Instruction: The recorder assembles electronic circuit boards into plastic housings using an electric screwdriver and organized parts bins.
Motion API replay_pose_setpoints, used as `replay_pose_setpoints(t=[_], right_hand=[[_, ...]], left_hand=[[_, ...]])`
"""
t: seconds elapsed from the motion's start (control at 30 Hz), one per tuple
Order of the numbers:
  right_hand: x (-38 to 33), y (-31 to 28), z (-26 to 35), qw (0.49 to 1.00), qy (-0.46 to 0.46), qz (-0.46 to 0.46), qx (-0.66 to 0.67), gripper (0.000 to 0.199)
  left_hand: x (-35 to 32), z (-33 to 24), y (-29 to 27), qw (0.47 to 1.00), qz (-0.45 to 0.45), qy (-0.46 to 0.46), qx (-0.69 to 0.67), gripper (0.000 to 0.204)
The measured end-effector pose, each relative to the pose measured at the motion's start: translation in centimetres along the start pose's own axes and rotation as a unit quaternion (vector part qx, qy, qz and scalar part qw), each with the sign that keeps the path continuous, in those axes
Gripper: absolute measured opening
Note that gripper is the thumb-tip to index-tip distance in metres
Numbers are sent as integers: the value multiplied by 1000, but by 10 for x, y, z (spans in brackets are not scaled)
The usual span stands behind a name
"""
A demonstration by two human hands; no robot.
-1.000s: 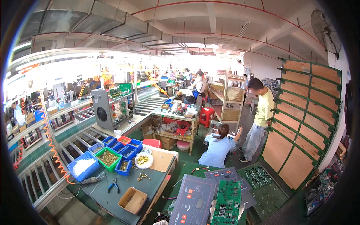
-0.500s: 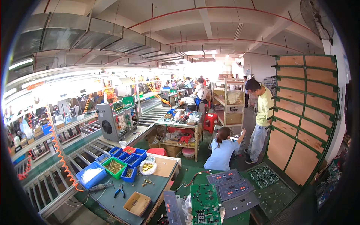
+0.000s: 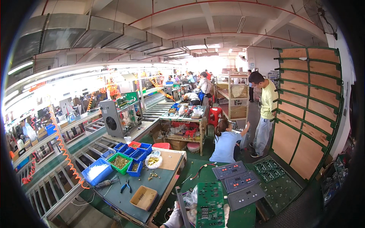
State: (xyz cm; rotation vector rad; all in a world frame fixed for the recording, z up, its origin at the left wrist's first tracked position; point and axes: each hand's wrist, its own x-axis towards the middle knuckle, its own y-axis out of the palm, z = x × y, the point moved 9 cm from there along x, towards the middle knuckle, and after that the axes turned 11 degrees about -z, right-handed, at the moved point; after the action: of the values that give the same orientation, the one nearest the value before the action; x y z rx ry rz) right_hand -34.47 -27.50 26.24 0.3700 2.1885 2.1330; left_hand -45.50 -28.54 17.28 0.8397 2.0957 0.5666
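At the lower edge, my left hand (image 3: 175, 216) in a white glove closes on a grey control panel (image 3: 181, 207), which is turned almost edge-on. My right hand (image 3: 227, 215), also gloved and mostly hidden, grips the right side of a green circuit board (image 3: 210, 203) with a digit display near its lower end. Clear plastic bags (image 3: 191, 197) lie between the panel and the board. Beyond the board, on the green table, rest several dark grey control panels (image 3: 242, 181) and a red-and-black cable (image 3: 201, 171).
A bench on the left carries an open cardboard box (image 3: 143, 198), blue pliers (image 3: 125, 186) and parts bins (image 3: 120, 162). More circuit boards (image 3: 268, 169) lie at right. A person in blue (image 3: 225, 143) crouches ahead; another in yellow (image 3: 268, 102) stands beside a wooden rack (image 3: 308, 110).
The panel at my left has turned from face-up to nearly edge-on, and my left glove has come into view. The circuit board remains in my right hand. The crouching person has shifted.
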Motion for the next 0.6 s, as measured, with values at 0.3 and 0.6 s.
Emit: replay_pose_setpoints(t=[0.3,0.6], right_hand=[[20,48,59,864,-425,-51,-265,85],[85,56,66,888,-412,30,-201,73]], left_hand=[[-4,-56,-34,997,49,15,58,45],[-14,-85,-63,992,70,22,106,43]])
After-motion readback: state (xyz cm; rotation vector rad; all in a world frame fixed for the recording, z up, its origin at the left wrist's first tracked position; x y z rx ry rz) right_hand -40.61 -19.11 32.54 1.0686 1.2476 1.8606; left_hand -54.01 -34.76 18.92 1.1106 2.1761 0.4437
